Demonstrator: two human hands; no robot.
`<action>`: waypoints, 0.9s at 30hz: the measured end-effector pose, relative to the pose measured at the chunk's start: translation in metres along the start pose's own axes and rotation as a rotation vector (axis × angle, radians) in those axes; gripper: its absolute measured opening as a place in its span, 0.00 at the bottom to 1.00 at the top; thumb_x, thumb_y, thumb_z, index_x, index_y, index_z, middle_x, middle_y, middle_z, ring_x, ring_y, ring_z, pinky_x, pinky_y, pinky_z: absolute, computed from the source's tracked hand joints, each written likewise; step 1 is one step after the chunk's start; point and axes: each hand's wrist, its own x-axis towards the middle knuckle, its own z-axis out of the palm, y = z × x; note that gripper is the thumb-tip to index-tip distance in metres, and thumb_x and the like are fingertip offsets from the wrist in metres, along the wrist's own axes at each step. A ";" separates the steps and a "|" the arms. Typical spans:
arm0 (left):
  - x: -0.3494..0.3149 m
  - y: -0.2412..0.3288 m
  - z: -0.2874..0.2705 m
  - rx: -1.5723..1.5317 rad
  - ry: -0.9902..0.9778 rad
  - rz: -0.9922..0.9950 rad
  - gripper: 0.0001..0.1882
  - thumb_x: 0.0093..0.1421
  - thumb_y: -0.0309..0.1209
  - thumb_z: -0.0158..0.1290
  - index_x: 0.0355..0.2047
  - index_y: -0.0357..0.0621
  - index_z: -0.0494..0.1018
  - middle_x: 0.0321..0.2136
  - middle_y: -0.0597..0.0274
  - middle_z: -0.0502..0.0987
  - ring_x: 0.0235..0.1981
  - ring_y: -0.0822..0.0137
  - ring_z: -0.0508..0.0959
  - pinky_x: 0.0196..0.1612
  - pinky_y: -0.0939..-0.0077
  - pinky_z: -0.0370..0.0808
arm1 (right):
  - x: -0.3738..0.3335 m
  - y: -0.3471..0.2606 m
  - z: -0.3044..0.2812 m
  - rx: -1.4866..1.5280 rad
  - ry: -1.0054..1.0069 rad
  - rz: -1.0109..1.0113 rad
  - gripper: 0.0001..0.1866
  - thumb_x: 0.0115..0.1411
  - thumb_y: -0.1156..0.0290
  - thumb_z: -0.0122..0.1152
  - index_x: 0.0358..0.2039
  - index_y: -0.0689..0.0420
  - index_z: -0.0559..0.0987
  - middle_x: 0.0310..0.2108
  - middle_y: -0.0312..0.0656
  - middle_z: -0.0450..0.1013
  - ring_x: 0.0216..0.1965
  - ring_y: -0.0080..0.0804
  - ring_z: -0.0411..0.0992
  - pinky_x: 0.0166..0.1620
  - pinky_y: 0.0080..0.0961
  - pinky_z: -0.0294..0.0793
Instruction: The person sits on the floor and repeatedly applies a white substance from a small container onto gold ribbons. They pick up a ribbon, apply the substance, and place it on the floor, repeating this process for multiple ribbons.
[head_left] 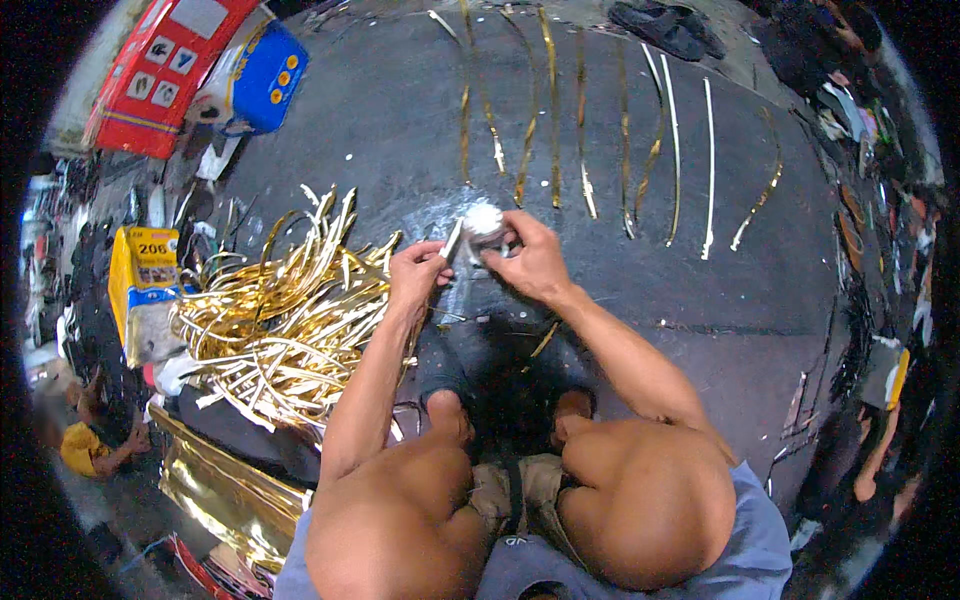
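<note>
On the dark work surface (pixel 700 290), well short of its far edge, our left hand (pixel 418 270) is pinching a pale narrow piece (pixel 452 241) and our right hand (pixel 530 258) is gripping a bright rounded object (pixel 485 219). We are judging the narrow piece light, flexible, slick, easily creased; its end is probably offering the surest hold.

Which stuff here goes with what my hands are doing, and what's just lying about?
Likely involved:
thin pale piece in your left hand
bright roundish thing in your right hand
heaped strips
laid-out strips

Likely just lying about:
red box
blue box
dark footwear
</note>
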 end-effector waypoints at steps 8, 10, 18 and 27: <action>-0.003 -0.007 0.003 -0.288 -0.264 -0.173 0.24 0.57 0.17 0.54 0.56 0.32 0.75 0.32 0.60 0.82 0.25 0.74 0.79 0.26 0.81 0.75 | 0.010 -0.008 0.003 0.244 0.150 0.141 0.25 0.49 0.60 0.81 0.41 0.61 0.79 0.28 0.43 0.81 0.28 0.26 0.79 0.32 0.28 0.78; -0.006 -0.009 0.001 -0.406 -0.328 -0.240 0.27 0.57 0.16 0.52 0.59 0.34 0.73 0.35 0.61 0.81 0.24 0.75 0.78 0.25 0.83 0.75 | 0.002 -0.026 0.007 0.065 0.135 0.156 0.23 0.50 0.63 0.80 0.39 0.61 0.79 0.26 0.43 0.80 0.26 0.28 0.79 0.31 0.29 0.78; -0.018 0.016 -0.002 -0.090 -0.323 -0.203 0.21 0.56 0.17 0.58 0.53 0.30 0.77 0.35 0.56 0.83 0.27 0.71 0.82 0.28 0.82 0.80 | -0.004 0.024 -0.041 -0.055 0.296 0.258 0.20 0.50 0.63 0.80 0.34 0.62 0.79 0.22 0.35 0.76 0.24 0.22 0.72 0.30 0.27 0.74; 0.046 -0.015 0.004 0.666 -0.147 0.237 0.06 0.47 0.29 0.67 0.26 0.41 0.86 0.25 0.58 0.85 0.27 0.68 0.83 0.36 0.70 0.79 | -0.009 -0.002 0.001 -0.155 0.076 -0.059 0.21 0.50 0.65 0.79 0.38 0.61 0.78 0.24 0.38 0.76 0.24 0.25 0.75 0.31 0.28 0.77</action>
